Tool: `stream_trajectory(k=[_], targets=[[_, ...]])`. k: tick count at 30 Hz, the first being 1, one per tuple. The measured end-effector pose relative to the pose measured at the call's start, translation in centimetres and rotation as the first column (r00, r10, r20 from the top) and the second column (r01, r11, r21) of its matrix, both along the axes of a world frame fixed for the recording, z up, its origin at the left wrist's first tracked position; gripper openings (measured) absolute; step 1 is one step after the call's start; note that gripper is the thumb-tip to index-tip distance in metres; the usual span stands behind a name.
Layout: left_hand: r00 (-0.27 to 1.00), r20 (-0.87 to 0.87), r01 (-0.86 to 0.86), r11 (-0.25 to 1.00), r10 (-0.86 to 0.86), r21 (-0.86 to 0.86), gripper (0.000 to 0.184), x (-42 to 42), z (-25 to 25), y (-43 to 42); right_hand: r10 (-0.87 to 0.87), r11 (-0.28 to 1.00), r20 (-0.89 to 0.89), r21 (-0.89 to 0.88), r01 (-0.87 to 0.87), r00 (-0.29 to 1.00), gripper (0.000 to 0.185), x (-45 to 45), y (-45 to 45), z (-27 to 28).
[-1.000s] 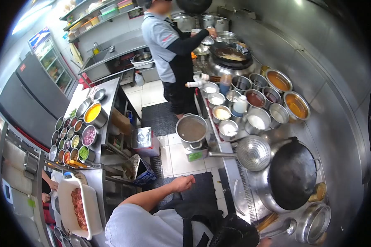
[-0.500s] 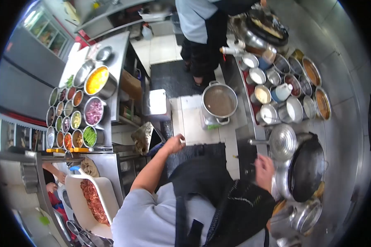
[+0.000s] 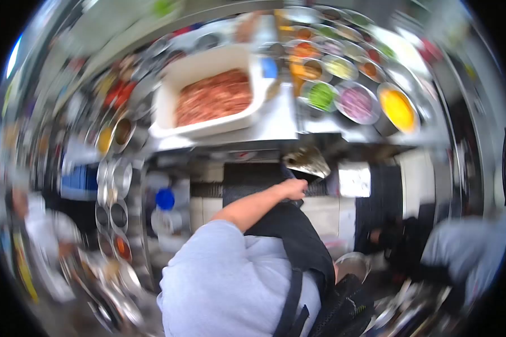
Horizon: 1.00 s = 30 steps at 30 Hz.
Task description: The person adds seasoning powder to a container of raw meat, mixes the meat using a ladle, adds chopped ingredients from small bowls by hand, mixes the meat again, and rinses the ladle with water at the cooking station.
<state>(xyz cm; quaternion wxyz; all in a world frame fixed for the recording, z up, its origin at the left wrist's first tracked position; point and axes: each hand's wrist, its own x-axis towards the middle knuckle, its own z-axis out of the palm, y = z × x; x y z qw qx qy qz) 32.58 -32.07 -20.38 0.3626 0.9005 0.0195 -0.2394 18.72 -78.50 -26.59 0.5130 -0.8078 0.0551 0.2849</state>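
My left hand (image 3: 294, 189) is stretched forward, its fingers curled in and somewhat blurred, with nothing visible in it. Just beyond it stands an open-topped container (image 3: 311, 163) with a stained, brownish inner side, below the counter edge; whether the hand touches it I cannot tell. My right hand is out of sight; only a thin strip of that arm shows beside my dark apron (image 3: 303, 230). On the counter ahead sits a large white tub (image 3: 168, 132) holding red raw meat (image 3: 216, 98).
Metal pots hold chopped greens (image 3: 321, 96), purple onion (image 3: 355, 104) and a yellow liquid (image 3: 397, 111) at right on the counter. A silver-topped box (image 3: 355, 180) stands on the floor. One person (image 3: 461, 253) is at far right, another (image 3: 50, 230) at far left. A stockpot (image 3: 353, 264) is partly hidden beside me.
My view has swung left, away from the stove side, and now faces the counter with the meat tub. My left hand is nearer the stained container; my right hand has left view.
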Motion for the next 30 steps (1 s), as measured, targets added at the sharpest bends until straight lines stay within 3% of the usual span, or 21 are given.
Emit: stream_trajectory(k=[4,9,11,14,15,16,17,18,19,20,21,22,23,24,25,27,28,30], targets=[[0.935,-0.091,-0.344,0.939,0.344,0.016,0.038,-3.8,-2.7,2.8,0.168,0.973,-0.246,-0.115,-0.201,0.954,0.025,11.7,2.5,0.6],[0.859,-0.228,-0.436,0.889,0.458,0.14,0.039,-10.4,-4.3,6.2,0.419,0.86,-0.308,-0.167,-0.482,0.854,0.023,24.0,9.6,-1.3],[0.807,-0.283,-0.47,0.853,0.519,0.226,0.038,-11.9,-7.1,6.4,0.477,0.815,-0.311,-0.195,-0.546,0.822,0.022,27.5,11.7,-1.5],[0.769,-0.296,-0.507,0.823,0.566,0.257,0.034,-12.9,-7.0,7.9,0.648,0.682,-0.237,-0.243,-0.69,0.724,0.022,31.8,12.6,-2.8],[0.765,-0.298,-0.511,0.819,0.571,0.26,0.034,-13.3,-6.8,8.2,0.784,0.55,-0.145,-0.289,-0.784,0.604,0.022,33.4,11.7,-3.5],[0.714,-0.236,-0.622,0.752,0.659,0.217,0.035,-13.6,-6.7,8.6,0.937,0.333,0.037,-0.397,-0.855,0.348,0.022,35.1,10.6,-4.8],[0.671,-0.176,-0.704,0.693,0.721,0.155,0.035,-13.1,-6.5,8.9,0.974,0.184,0.215,-0.543,-0.82,0.076,0.022,36.4,9.6,-5.8],[0.625,-0.117,-0.763,0.636,0.772,0.12,0.034,-12.8,-5.8,8.9,0.938,0.156,0.335,-0.642,-0.75,-0.092,0.022,37.2,8.9,-6.2],[0.576,-0.07,-0.811,0.58,0.815,0.081,0.033,-13.1,-5.3,8.6,0.9,0.196,0.409,-0.691,-0.695,-0.153,0.022,37.0,8.4,-4.9],[0.539,-0.078,-0.836,0.544,0.839,0.066,0.035,-13.3,-4.9,8.3,0.922,0.327,0.361,-0.524,-0.786,0.143,0.021,36.8,8.8,-4.1],[0.495,-0.084,-0.864,0.5,0.865,0.058,0.037,-13.6,-4.6,7.8,0.837,0.541,0.282,-0.305,-0.784,0.468,0.022,36.2,9.9,-2.2],[0.536,-0.073,-0.837,0.54,0.841,0.087,0.038,-14.2,-5.0,7.0,0.663,0.748,0.188,-0.124,-0.652,0.725,0.023,34.9,11.9,1.5],[0.577,-0.057,-0.805,0.58,0.814,0.124,0.039,-14.5,-5.2,7.0,0.476,0.879,-0.018,0.004,-0.476,0.879,0.025,34.6,13.0,3.0],[0.554,-0.257,-0.81,0.584,0.792,0.055,0.036,-14.3,-3.8,7.4,0.26,0.966,-0.248,0.087,-0.245,0.933,0.029,34.4,12.4,3.5],[0.518,-0.451,-0.816,0.578,0.727,-0.004,0.033,-14.0,-2.5,7.8,0.216,0.976,-0.247,0.095,-0.198,0.945,0.029,34.1,10.9,3.2],[0.304,-0.434,-0.952,0.253,0.848,-0.172,0.019,-14.7,-2.3,7.1,0.198,0.98,-0.299,0.08,-0.182,0.934,0.032,32.7,7.6,3.0],[0.297,-0.412,-0.94,0.187,0.861,-0.287,0.015,-14.5,-1.5,7.3,0.103,0.992,-0.306,0.095,-0.077,0.946,0.021,31.4,5.3,2.3],[0.198,-0.402,-0.875,-0.024,0.894,-0.484,0.011,-12.4,1.9,9.0,0.075,0.997,-0.306,0.002,-0.079,0.949,0.022,30.0,-0.2,-0.2]])
